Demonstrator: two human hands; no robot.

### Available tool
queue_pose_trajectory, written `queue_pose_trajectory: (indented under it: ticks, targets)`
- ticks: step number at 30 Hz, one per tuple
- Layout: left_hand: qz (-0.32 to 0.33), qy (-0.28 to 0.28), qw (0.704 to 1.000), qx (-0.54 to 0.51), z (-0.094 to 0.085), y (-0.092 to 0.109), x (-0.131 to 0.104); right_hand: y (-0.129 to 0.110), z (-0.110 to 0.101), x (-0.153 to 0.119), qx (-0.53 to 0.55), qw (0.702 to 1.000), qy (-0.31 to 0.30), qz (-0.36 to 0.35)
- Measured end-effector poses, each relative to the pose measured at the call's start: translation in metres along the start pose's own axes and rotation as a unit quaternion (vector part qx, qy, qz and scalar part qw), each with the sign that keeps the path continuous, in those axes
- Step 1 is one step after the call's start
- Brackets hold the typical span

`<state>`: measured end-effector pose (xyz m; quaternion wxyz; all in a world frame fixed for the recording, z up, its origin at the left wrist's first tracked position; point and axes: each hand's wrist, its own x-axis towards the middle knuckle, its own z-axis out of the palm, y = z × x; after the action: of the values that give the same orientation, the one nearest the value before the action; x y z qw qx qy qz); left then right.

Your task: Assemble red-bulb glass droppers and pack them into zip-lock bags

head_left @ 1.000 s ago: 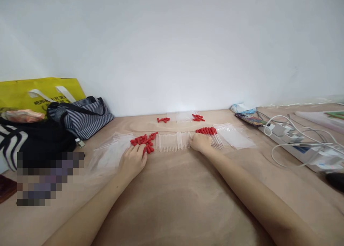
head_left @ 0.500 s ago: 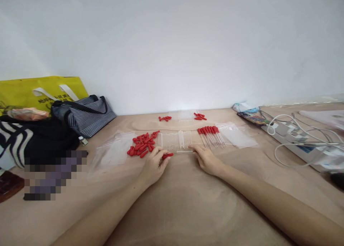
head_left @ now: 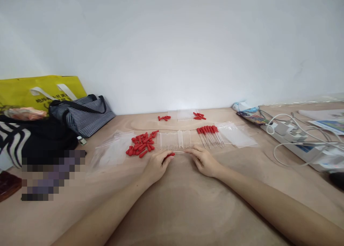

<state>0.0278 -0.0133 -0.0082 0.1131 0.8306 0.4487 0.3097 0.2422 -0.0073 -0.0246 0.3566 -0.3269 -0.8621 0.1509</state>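
My left hand (head_left: 158, 165) is closed on a red rubber bulb (head_left: 171, 154) at the middle of the table. Just right of it my right hand (head_left: 203, 161) pinches a thin clear tube (head_left: 179, 152), whose left end meets the bulb. Behind my hands lies a row of clear tubes (head_left: 172, 140). A pile of loose red bulbs (head_left: 141, 144) is to its left. On its right, several tubes with red bulbs on their ends (head_left: 211, 135) lie side by side.
Clear plastic bags lie at the left (head_left: 114, 149) and right (head_left: 238, 134). More red bulbs (head_left: 164, 118) are near the wall. A striped bag (head_left: 86, 115) and yellow bag (head_left: 67, 85) stand at the left. A power strip (head_left: 301, 145) with white cables is at the right.
The clear tube in my right hand has moved left, and its end now meets the red bulb. My left fingers have closed further round the bulb.
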Motion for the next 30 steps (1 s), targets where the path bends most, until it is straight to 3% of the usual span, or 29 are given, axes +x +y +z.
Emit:
queue_pose_trajectory:
  ticks: [30]
  targets:
    - [0.006,0.006,1.0,-0.011,-0.0082,-0.0042,-0.0032,0.0023,0.0023,0.0091,-0.003,0.997,-0.048,-0.061]
